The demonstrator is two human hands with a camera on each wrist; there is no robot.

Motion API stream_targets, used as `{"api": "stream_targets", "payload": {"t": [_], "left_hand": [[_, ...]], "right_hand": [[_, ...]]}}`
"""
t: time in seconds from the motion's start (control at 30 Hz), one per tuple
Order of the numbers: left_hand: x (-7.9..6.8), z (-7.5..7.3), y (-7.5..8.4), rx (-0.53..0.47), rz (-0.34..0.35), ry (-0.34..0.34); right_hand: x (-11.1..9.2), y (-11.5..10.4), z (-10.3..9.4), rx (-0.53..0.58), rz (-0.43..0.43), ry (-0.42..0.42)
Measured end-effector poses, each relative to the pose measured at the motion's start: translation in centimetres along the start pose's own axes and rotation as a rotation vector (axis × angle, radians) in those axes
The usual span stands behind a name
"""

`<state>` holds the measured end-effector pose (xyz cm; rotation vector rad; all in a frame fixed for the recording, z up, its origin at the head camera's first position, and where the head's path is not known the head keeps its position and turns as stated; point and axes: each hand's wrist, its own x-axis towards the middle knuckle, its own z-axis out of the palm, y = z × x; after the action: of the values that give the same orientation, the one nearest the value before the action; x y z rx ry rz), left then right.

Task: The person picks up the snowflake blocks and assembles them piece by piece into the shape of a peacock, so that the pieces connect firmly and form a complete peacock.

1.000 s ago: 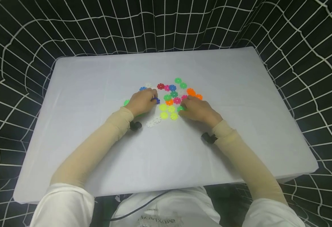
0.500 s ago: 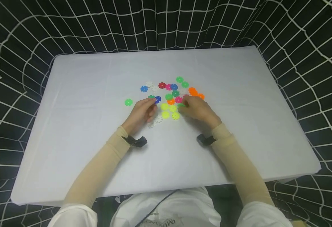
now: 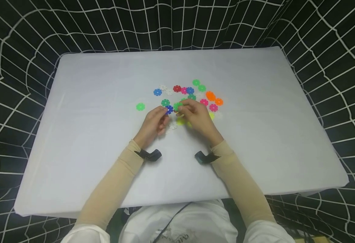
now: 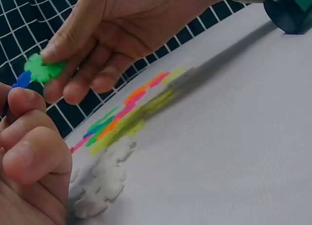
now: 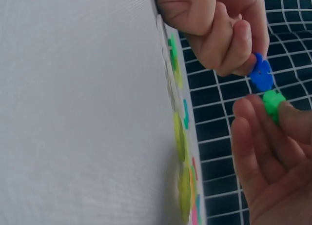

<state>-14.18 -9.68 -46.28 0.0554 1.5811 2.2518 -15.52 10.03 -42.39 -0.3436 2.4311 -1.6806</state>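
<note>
My left hand [image 3: 153, 125] pinches a dark blue snowflake disc [image 3: 169, 109] with notched edges between thumb and forefinger. Its other fingers are curled. Opposite it, my right hand [image 3: 200, 119] pinches a bright green snowflake disc [image 3: 177, 106]. Both discs are raised above the table. In the right wrist view the blue disc [image 5: 262, 74] stands edge to edge with the green disc [image 5: 274, 104]; whether they touch I cannot tell. The left wrist view shows the green disc [image 4: 43, 69] just beyond the blue one [image 4: 20, 80].
Loose discs lie flat beyond and below the hands: white [image 4: 100, 188], yellow [image 3: 181, 120], orange [image 3: 210, 96], pink [image 3: 213, 107], red [image 3: 176, 88]. A lone green disc [image 3: 140, 106] is to the left. The white-covered table [image 3: 74, 135] is ringed by white netting [image 3: 104, 20].
The right hand has lifted the green disc from the spread and carried it left to the other hand. My left hand has raised the blue disc and turned palm inward.
</note>
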Motion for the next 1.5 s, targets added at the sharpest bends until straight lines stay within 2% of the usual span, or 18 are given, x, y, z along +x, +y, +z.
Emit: {"api": "stream_targets", "payload": {"t": [0.17,0.47,0.73,0.9,1.03,1.27,1.5], "left_hand": [[-0.2,0.2,0.3,0.022,0.006,0.02],[-0.5,0.2,0.3,0.02,0.007,0.004],[-0.4,0.0,0.0,0.01,0.008,0.004],[-0.4,0.1,-0.2,-0.009,-0.001,-0.001],[-0.5,0.3,-0.3,-0.007,-0.013,-0.02],[-0.5,0.4,-0.4,0.03,-0.023,-0.06],[-0.6,0.0,-0.3,0.054,-0.051,-0.125]], "right_hand": [[-0.3,-0.1,0.4,0.069,-0.043,0.028],[-0.6,-0.1,0.6,0.04,-0.075,0.041],[-0.7,0.3,0.6,0.006,-0.076,0.041],[-0.9,0.2,0.6,0.024,-0.053,0.033],[-1.1,0.2,0.6,0.044,-0.023,0.025],[-1.1,0.8,0.9,0.017,0.013,0.01],[-1.0,0.7,0.5,-0.001,0.017,-0.048]]}}
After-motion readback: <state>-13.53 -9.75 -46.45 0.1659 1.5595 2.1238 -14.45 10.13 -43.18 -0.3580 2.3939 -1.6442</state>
